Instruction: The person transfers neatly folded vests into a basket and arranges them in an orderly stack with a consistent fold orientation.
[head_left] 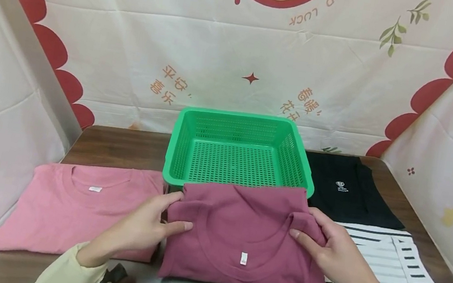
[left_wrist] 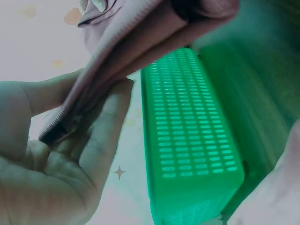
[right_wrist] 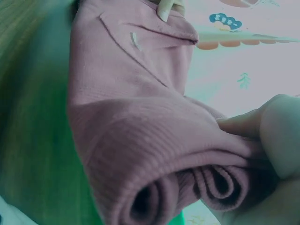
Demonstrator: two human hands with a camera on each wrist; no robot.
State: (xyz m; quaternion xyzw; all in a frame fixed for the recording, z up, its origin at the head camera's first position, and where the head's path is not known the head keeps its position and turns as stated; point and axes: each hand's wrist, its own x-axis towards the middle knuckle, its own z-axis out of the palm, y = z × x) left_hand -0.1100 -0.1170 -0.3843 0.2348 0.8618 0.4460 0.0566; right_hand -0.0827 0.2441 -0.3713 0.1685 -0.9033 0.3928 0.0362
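Note:
Both hands hold a folded maroon T-shirt [head_left: 238, 240] up by its two sides, its neckline and small white label facing up. At its left edge the left hand [head_left: 150, 222] pinches the layers, thumb on top and fingers beneath, as the left wrist view also shows. The right hand [head_left: 333, 248] grips the opposite edge the same way; rolled fabric layers [right_wrist: 215, 183] show at that end in the right wrist view. Just behind the shirt stands a green plastic basket [head_left: 232, 161] with nothing inside, its near rim partly covered by the shirt.
A folded pink T-shirt [head_left: 98, 220] lies on the brown table [head_left: 122, 143] at the left. To the right are a folded black garment [head_left: 339, 189] and, nearer, a white garment with black stripes [head_left: 390, 276]. A printed cloth [head_left: 230, 50] hangs behind and along the sides.

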